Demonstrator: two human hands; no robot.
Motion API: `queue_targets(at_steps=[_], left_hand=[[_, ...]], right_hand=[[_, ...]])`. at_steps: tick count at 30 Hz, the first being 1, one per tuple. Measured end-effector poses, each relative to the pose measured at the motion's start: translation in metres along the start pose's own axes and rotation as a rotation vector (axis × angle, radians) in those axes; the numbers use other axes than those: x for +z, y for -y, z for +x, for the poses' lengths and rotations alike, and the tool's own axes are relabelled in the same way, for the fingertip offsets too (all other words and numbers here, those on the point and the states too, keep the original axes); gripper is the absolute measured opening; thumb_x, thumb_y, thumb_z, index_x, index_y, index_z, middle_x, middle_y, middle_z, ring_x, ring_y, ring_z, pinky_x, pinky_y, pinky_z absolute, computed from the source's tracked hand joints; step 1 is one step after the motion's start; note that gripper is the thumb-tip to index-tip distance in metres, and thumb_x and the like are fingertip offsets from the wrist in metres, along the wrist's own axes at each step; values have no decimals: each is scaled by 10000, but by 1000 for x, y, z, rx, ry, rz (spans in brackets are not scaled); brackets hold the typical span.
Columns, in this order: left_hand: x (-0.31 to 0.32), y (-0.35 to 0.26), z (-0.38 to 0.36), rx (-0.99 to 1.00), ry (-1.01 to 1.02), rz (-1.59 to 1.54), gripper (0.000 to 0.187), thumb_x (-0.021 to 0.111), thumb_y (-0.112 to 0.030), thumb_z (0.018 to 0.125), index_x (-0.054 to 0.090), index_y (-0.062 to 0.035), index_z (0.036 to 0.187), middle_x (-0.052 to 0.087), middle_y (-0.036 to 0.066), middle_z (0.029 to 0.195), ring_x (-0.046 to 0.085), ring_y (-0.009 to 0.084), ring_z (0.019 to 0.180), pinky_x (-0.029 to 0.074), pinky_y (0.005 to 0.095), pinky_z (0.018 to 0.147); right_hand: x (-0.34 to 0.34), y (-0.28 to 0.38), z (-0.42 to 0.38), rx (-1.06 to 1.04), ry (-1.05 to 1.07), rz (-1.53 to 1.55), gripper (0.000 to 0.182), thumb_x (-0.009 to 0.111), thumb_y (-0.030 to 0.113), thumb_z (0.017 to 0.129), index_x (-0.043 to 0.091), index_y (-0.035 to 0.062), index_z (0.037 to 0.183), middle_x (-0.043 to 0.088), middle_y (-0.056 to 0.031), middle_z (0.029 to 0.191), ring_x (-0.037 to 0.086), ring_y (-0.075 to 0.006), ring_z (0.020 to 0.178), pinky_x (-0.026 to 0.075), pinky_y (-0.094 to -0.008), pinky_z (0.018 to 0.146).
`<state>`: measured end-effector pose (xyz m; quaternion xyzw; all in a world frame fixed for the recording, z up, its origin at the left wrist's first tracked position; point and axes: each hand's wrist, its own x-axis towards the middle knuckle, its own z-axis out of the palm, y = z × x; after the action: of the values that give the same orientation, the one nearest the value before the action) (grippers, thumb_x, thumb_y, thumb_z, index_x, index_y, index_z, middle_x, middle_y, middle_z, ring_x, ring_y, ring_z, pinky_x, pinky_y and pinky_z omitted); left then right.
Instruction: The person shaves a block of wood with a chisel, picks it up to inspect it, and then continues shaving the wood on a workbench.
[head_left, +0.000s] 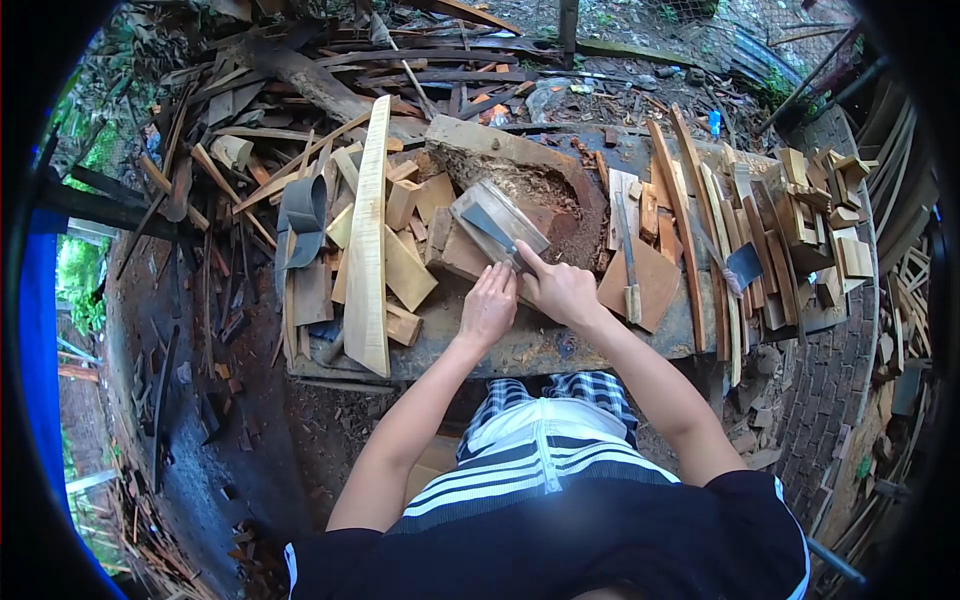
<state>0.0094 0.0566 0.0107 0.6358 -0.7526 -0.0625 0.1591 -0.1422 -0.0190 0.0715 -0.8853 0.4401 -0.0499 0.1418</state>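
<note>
A dark, flat metal blade point(484, 223), wider at its far end, lies slantwise on a pale rectangular block point(518, 226) in the middle of the bench. My right hand point(562, 294) grips the blade's near end, its index finger stretched along it and the other fingers curled under. Beside it, my left hand point(489, 302) has its fingers pressed together against the same near end; the fingertips and exact contact are partly hidden. Under and around the block are rough wooden pieces and a hollowed, weathered chunk of wood point(500, 145).
A long pale board point(370, 240) stands left of the hands, near a curled dark sheet point(303, 222). To the right are a long narrow tool point(627, 245), a brown board point(648, 287), upright strips point(678, 230) and stacked wood blocks point(815, 220). Scrap wood is heaped behind the bench.
</note>
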Motion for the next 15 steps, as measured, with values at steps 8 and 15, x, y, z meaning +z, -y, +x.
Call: queue_targets(at_steps=[8,15], left_hand=[[-16,-14,7,-42,73,131,456,655,-136,786,605,68,1191,582,202,1303,538,287,1235,399,386,1077],[-12,-14,8,-168,237,67,506,636,-170,800,568,59,1245,546,189,1362,709,296,856,571,404,736]], right_hand=[[-24,-14,-47,33,133,22,541,525,348,934,400,308,1460,659,-168,637,673,-325,576,511,-449,477],[-2,4,-13,41,77,43,558,516,341,944,363,276,1476,663,-195,680,669,-359,616,512,-489,532]])
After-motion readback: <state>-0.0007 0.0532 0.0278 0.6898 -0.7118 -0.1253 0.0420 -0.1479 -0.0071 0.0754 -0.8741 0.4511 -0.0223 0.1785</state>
